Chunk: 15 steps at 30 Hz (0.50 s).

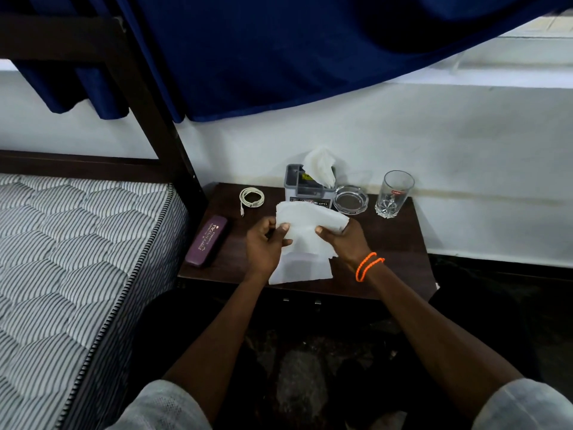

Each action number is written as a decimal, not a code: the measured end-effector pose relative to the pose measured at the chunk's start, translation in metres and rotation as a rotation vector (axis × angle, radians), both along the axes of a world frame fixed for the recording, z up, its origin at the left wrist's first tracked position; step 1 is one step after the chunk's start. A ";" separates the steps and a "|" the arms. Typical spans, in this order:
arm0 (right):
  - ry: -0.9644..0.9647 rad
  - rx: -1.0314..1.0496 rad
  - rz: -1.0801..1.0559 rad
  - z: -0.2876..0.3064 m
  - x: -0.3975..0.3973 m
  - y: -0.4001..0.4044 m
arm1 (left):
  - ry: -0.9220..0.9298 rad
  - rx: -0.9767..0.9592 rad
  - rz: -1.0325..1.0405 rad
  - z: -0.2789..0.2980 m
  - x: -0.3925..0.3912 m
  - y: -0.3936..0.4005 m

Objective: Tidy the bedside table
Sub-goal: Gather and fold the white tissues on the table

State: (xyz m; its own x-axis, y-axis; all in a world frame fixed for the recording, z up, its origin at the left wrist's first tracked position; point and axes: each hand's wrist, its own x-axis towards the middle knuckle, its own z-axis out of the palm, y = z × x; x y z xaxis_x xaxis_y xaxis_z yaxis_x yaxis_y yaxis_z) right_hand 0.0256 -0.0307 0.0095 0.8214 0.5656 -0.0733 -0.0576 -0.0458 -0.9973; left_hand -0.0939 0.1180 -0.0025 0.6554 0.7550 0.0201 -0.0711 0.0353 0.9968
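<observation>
A white tissue (305, 240) hangs between my two hands above the middle of the dark wooden bedside table (387, 243). My left hand (266, 246) pinches its left side and my right hand (344, 240), with orange bands at the wrist, grips its right side. On the table behind stand a grey tissue box (305, 189) with a tissue sticking up, a glass ashtray (351, 200) and a clear drinking glass (394, 193). A coiled white cable (251, 197) lies at the back left and a purple glasses case (207, 240) lies near the left edge.
A striped mattress (68, 259) on a dark bed frame (148, 97) borders the table on the left. A white wall and a blue curtain (279, 51) rise behind it. The floor below the table's front edge is dark.
</observation>
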 end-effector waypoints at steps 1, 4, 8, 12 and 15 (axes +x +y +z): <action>-0.040 -0.038 0.017 -0.001 -0.001 0.000 | 0.015 -0.019 -0.004 0.000 0.000 -0.001; -0.080 -0.141 0.162 -0.004 -0.004 0.000 | 0.088 -0.076 -0.040 -0.005 0.000 -0.004; -0.074 -0.179 0.137 -0.011 -0.009 0.003 | 0.166 -0.068 -0.045 -0.013 -0.001 -0.008; -0.087 -0.201 -0.002 -0.013 -0.008 0.009 | 0.147 -0.150 0.003 -0.008 0.006 -0.010; -0.104 -0.213 -0.016 -0.014 -0.010 0.015 | 0.105 -0.158 0.030 -0.002 0.010 -0.010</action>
State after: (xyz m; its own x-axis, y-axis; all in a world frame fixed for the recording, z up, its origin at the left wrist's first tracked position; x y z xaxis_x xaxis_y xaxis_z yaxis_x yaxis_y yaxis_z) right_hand 0.0155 -0.0156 -0.0041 0.8395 0.5332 -0.1043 0.0426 -0.2561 -0.9657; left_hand -0.0844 0.1082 -0.0048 0.6249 0.7625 -0.1676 0.0297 0.1913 0.9811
